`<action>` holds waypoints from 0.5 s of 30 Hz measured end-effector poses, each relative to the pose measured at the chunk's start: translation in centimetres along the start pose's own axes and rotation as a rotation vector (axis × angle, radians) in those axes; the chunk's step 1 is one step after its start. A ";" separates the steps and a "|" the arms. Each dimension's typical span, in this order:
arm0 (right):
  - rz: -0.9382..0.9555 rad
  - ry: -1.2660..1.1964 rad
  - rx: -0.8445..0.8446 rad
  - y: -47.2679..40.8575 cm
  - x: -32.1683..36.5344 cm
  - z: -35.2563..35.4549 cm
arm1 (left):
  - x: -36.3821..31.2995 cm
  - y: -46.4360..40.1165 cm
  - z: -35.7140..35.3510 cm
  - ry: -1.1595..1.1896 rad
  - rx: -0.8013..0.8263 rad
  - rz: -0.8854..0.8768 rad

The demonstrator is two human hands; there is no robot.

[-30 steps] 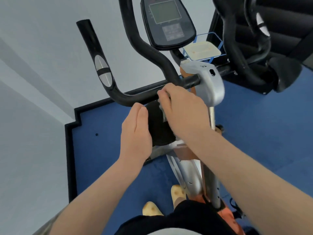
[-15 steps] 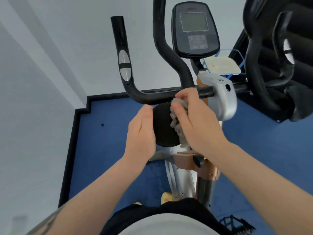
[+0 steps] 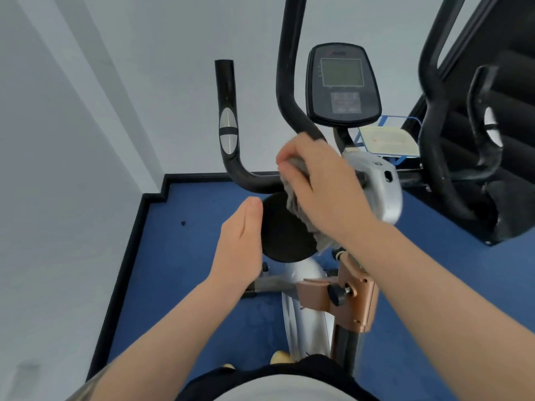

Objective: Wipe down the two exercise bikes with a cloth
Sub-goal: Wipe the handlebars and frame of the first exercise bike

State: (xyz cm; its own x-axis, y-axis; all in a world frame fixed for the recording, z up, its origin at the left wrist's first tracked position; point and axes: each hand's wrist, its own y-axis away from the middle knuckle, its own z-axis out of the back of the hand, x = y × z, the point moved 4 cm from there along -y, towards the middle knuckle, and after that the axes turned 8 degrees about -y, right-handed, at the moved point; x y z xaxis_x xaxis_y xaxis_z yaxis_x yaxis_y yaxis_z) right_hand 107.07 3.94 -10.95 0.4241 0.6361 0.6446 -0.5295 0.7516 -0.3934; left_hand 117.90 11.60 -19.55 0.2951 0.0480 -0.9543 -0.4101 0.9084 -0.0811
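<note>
Two bikes in view. We note the nearer bike (image 3: pixel 307 308), silver body, directly below us on the blue floor (image 3: pixel 185 256); the second bike (image 3: pixel 451 157), all black, stands just beside it on the right.

Right hand (image 3: pixel 327 192): the fingers (image 3: pixel 289 163) are curled round a grey cloth (image 3: pixel 298 204) and press it against the black handlebar (image 3: pixel 249 178) of the nearer bike, at the point where the bar meets the silver stem cover (image 3: pixel 388 192). The cloth hangs down from under the palm and overlaps the upper right edge of a round black disc (image 3: pixel 283 233) below the bar.

Left hand (image 3: pixel 240 241): fingers straight and held together, holding nothing. It rests edge-on against the left rim of the black disc; we cannot tell how firmly it presses.

Handlebar: the left grip rises upright and carries a silver oval sensor pad (image 3: pixel 228 131). A second black bar curves up behind the right hand, out of the top of the view. The console (image 3: pixel 343 85) sits above the right hand, screen unlit.

Below the disc, a copper-coloured clamp (image 3: pixel 350 299) with a black knob (image 3: pixel 335 295) is fixed on the frame post. A blue wire holder with a pale pad (image 3: pixel 388 143) sits between the two bikes, past the console.
</note>
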 end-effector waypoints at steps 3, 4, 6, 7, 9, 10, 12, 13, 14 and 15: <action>-0.076 -0.003 -0.014 3.6 -2.1 -0.3 | 0.0 0.0 0.0 -0.023 -0.014 0.006; -0.102 -0.039 -0.072 5.0 -2.4 -0.3 | 0.0 0.0 0.0 -0.028 -0.023 0.013; -0.141 -0.051 -0.175 7.0 -2.5 -0.7 | 0.1 0.1 -0.2 -0.022 -0.044 0.029; -0.141 -0.009 -0.197 7.1 -2.4 -1.0 | 0.1 0.2 -0.3 -0.019 -0.055 0.034; -0.125 0.099 -0.158 5.3 -2.1 -1.4 | 0.1 0.2 -0.4 -0.008 -0.071 0.039; -0.137 0.122 -0.110 4.1 -2.1 -1.5 | 0.0 0.2 -0.5 0.000 -0.074 0.037; -0.191 0.068 -0.076 3.1 -2.4 -2.0 | 0.0 0.2 -0.5 -0.002 -0.076 0.033; -0.209 0.014 -0.111 3.8 -2.4 -2.0 | 0.0 0.1 -0.5 -0.007 -0.073 0.035; -0.204 -0.026 -0.163 4.9 -2.3 -2.0 | 0.0 0.1 -0.4 -0.012 -0.069 0.039; -0.188 -0.043 -0.202 6.1 -2.1 -1.8 | 0.0 0.1 -0.4 -0.018 -0.069 0.044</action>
State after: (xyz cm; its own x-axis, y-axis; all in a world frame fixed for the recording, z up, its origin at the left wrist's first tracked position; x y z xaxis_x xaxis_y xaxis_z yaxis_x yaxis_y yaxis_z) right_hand 104.28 7.52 -15.87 0.4671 0.4774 0.7443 -0.2856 0.8781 -0.3839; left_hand 117.53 11.59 -19.71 0.2905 0.0946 -0.9522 -0.4811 0.8746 -0.0599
